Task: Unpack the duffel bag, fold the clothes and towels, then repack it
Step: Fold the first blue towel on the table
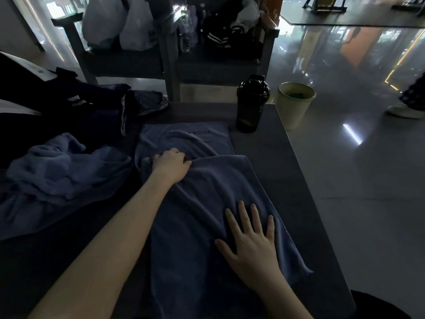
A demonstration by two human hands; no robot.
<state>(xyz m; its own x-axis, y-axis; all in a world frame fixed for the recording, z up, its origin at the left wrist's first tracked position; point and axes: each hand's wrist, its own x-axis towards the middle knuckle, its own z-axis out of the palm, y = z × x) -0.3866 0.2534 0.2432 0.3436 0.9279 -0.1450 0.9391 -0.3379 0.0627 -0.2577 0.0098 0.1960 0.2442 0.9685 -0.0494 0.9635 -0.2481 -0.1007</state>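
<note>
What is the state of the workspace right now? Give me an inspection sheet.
Surface: dark table, mostly covered with fabric.
Job's things: blue towel laid lengthwise, wrinkled, with a fold across its middle; crumpled towel to its left; dark clothes heaped beyond that.
Clutter: black bottle upright at the far edge; pale container just past the table's corner.
Hands: left hand grips the blue towel's fold; right hand lies flat on it, fingers spread.
Cables: nothing seen.
Surroundings: bench holding white bags; glossy floor; someone's shoe at the right.
</note>
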